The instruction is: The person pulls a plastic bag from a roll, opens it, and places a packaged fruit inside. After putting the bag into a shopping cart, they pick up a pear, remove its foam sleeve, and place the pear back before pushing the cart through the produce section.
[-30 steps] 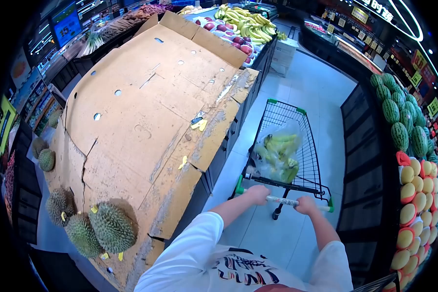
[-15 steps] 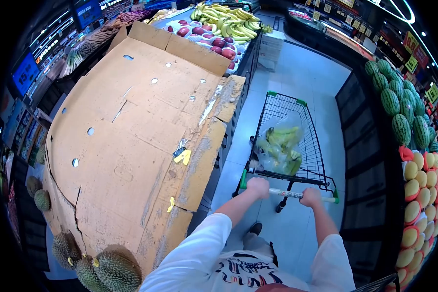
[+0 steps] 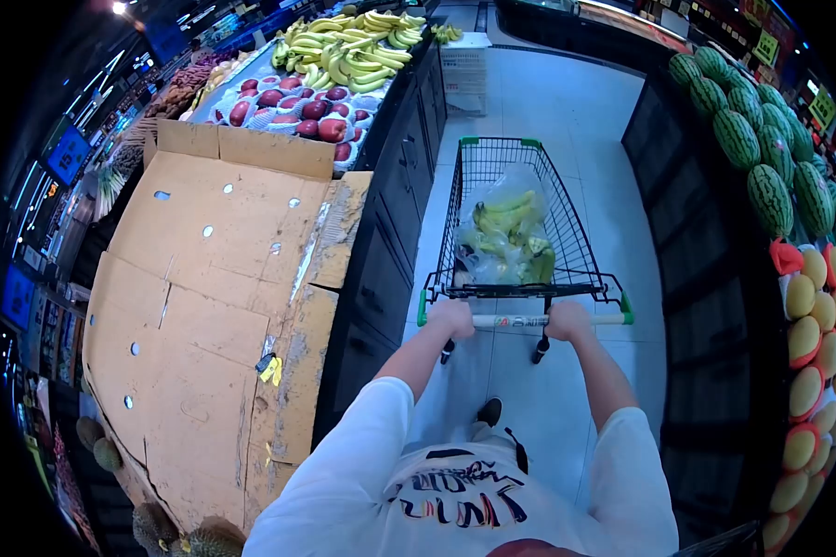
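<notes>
A black wire shopping cart [image 3: 567, 223] with green corner pieces stands straight ahead of me. Its pale handlebar [image 3: 513, 321] runs crosswise just behind the basket. My left hand [image 3: 451, 318] is closed around the bar near its left end. Right of the middle, my right hand [image 3: 568, 320] is wrapped round the same bar. Inside the basket lies a clear plastic bag [image 3: 490, 269] with yellow-green bananas [image 3: 509, 215] in it.
On the left, a cardboard-covered stand [image 3: 195, 343] has durians [image 3: 215, 538] at its near end. Apples [image 3: 333, 128] and loose bananas [image 3: 353, 58] lie beyond. Along the right are watermelons [image 3: 736, 135] and round yellow fruit [image 3: 802, 348]. A white crate [image 3: 464, 79] stands ahead on the tiled floor [image 3: 529, 102].
The cart has swung from slanting to nearly straight along the aisle. The banana and apple display looks nearer, and the durians have slid toward the lower edge. Both hands stay on the handlebar.
</notes>
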The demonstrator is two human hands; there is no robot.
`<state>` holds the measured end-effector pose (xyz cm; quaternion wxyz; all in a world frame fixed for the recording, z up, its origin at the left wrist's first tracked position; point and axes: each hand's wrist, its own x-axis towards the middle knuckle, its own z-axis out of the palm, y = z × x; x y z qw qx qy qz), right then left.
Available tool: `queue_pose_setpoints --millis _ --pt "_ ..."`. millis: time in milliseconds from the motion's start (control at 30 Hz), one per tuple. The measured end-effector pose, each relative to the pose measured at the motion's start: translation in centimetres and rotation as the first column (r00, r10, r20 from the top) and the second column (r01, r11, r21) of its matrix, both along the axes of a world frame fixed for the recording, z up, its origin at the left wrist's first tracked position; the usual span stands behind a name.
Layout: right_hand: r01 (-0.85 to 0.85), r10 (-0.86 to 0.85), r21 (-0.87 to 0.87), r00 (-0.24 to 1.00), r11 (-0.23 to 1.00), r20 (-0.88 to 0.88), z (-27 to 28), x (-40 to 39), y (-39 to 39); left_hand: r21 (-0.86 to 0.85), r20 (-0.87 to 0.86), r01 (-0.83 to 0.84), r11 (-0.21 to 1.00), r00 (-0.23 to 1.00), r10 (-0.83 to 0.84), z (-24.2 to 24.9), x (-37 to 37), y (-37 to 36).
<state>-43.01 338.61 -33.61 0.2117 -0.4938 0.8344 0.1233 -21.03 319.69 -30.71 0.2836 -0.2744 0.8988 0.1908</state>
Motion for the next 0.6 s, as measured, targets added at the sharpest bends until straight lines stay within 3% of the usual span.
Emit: queue_pose_setpoints --millis 100,167,600 --pt "0.016 -0.016 0.006 0.999 1.0 0.037 2.5 -3.6 -2.7 0.022 0.026 0.046 0.999 0.999 -0.046 -0.7 -4.8 -3.1" --pt "0.025 -0.024 -0.013 0.999 1.0 0.045 1.3 -6.5 -4.2 -0.044 0.023 0.015 0.999 1.0 -0.014 -2.9 -7.4 -4.8" --pt "0.014 -0.014 -0.004 0.999 1.0 0.029 -1.0 -22.2 -15.0 0.035 0.062 0.062 0.997 0.996 -0.065 -3.5 -24.0 -16.4"
